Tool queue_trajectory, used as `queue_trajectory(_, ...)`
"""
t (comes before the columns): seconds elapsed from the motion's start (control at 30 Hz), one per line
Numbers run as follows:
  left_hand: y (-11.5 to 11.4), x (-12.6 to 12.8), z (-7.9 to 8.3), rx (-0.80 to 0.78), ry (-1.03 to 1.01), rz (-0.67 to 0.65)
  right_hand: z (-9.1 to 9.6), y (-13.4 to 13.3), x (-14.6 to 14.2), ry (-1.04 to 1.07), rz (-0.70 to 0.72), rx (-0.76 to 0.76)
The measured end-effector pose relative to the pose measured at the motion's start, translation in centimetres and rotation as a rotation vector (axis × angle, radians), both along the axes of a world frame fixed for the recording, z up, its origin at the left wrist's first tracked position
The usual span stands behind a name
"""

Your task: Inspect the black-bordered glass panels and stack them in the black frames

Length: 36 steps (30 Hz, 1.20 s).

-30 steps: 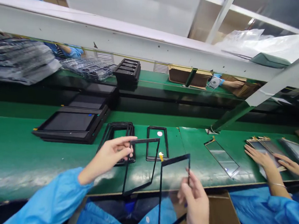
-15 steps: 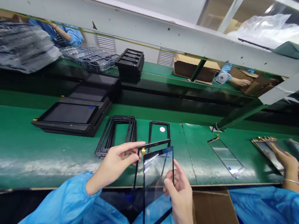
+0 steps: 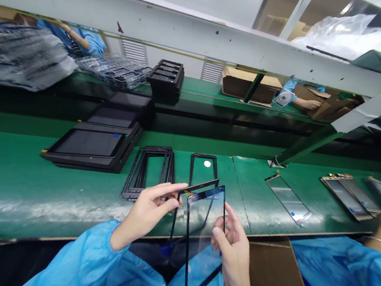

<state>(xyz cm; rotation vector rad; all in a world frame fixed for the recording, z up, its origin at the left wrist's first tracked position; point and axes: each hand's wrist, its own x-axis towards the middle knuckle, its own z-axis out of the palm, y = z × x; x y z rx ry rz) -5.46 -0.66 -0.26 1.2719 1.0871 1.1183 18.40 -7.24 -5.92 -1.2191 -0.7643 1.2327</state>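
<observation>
Pinches between thumb and fingers a thin, black, rectangular frame (image 3: pixel 203 185) in the left hand (image 3: pixel 151 208) and a clear, black-bordered, rectangular panel (image 3: pixel 202 242) in the right hand (image 3: pixel 233 242), near the glossy green counter (image 3: pixel 71 204). Seemingly aligns both; likely calls for squaring corners.

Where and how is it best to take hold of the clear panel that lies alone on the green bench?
Probably by its two long edges, coming from above: the clear panel lies flat and looks thin and narrow. Better keep away from the orange tab at its far end.
</observation>
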Motion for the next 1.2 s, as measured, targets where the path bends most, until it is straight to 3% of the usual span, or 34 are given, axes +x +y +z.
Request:
queue_trajectory(0.3, 0.1, 0.3, -0.1, -0.086, -0.17, -0.002, -0.3, -0.3, 0.0, -0.03, -0.009, -0.005)
queue_trajectory(0.67, -0.4, 0.9, 0.3, -0.118, -0.112, 0.017, -0.1, -0.2, -0.8, -0.073, -0.092, 0.029)
queue_trajectory(1.2, -0.5, 1.2, -1.3, -0.264, -0.295, 0.004, 0.8, -0.4, -0.8, -0.165, -0.047, -0.053)
